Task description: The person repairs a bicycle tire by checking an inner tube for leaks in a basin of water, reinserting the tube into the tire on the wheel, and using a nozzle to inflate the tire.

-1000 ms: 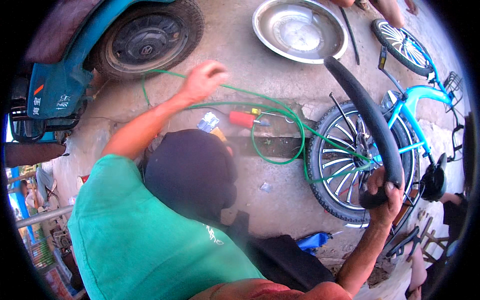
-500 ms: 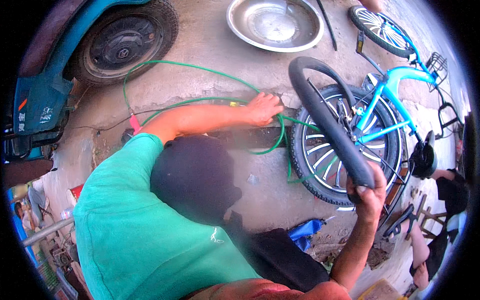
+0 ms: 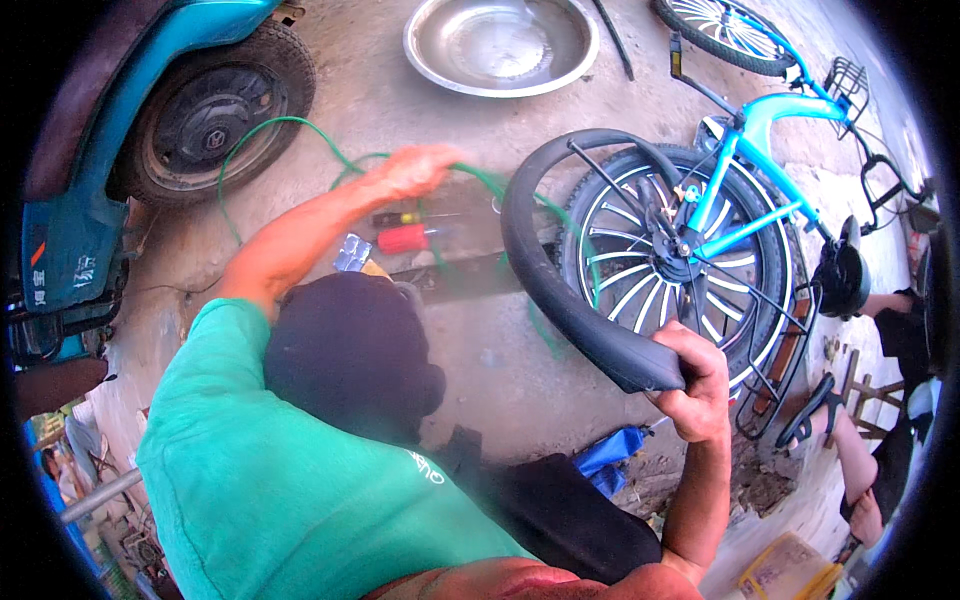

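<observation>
The work in hand looks like handling the black tube (image 3: 540, 265), looped at the near left of the bicycle wheel (image 3: 685, 262), while sorting out the green hose (image 3: 482, 176). The next move seems to call for freeing that hose from the tube. The right hand (image 3: 692, 385) has its grip clenched around the tube's near end, wrist bent, forearm upright. The left arm stretches far across; the left hand (image 3: 420, 172) meets the hose (blurred, so I cannot tell whether it grasps it).
</observation>
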Demonstrator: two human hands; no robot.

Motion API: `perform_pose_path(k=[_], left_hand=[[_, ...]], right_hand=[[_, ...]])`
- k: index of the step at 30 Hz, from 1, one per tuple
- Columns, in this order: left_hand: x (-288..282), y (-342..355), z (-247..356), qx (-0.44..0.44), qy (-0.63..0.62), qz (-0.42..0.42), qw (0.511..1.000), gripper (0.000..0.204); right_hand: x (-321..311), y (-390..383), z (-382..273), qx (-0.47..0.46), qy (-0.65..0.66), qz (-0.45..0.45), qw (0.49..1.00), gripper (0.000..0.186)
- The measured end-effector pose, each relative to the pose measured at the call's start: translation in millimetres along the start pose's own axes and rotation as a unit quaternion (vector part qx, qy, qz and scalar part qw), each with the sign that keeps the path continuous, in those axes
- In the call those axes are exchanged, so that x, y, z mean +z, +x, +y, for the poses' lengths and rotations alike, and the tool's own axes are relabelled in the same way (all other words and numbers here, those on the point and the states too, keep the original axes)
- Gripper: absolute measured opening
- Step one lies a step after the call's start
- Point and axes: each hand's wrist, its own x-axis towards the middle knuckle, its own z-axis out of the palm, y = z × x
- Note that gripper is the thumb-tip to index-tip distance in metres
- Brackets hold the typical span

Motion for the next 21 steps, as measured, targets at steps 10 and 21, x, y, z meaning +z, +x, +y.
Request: perform_pose_path(k=[10,21], left_hand=[[-50,-82,-106,-0.427,0.114,-0.112,0.89,0.033],[-82,-149,-187,-0.573,0.205,-0.153,0.779,0.053]], right_hand=[[1,0,11,0.01,-0.01,-0.06,0.998,0.044],[90,-5,75,0.108,-0.315,-0.174,0.927,0.053]])
